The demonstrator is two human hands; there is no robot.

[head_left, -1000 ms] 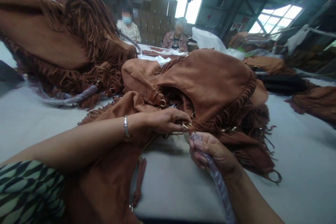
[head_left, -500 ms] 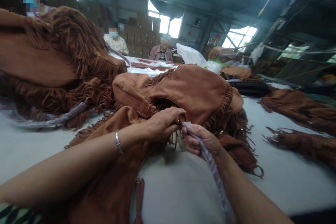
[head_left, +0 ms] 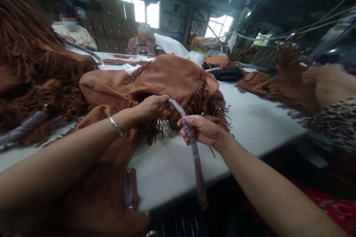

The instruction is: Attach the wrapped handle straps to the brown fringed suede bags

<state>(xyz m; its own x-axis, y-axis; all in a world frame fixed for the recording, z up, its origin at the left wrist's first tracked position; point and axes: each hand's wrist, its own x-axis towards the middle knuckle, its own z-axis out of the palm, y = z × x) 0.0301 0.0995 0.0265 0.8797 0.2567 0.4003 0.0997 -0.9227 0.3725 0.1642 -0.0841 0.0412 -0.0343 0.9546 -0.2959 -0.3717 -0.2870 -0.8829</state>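
A long brown strap in a clear plastic sleeve [head_left: 196, 159] runs between my hands and hangs past the table's front edge. My left hand [head_left: 155, 106], with a silver bangle on its wrist, is closed on the strap's upper end, close to a brown suede bag [head_left: 169, 77]. Lower down, my right hand [head_left: 198, 129] pinches the same strap between thumb and fingers. The bag has a rounded flap with fringe and metal rings. More brown suede [head_left: 97, 170] lies under my left forearm, with a short strap tab [head_left: 132, 189] beside it.
Fringed bags [head_left: 27, 44] are heaped at the left. On the right, a co-worker's arm in a leopard-print sleeve [head_left: 339, 122] is beside a lifted fringed bag [head_left: 292, 77]. Two people sit across the white table [head_left: 250, 118]. White plastic [head_left: 171, 44] and a black item [head_left: 228, 74] lie behind.
The view has swung to the right. My right hand has slid down the strap, away from my left hand. A co-worker's arm and a lifted bag have come into view at right.
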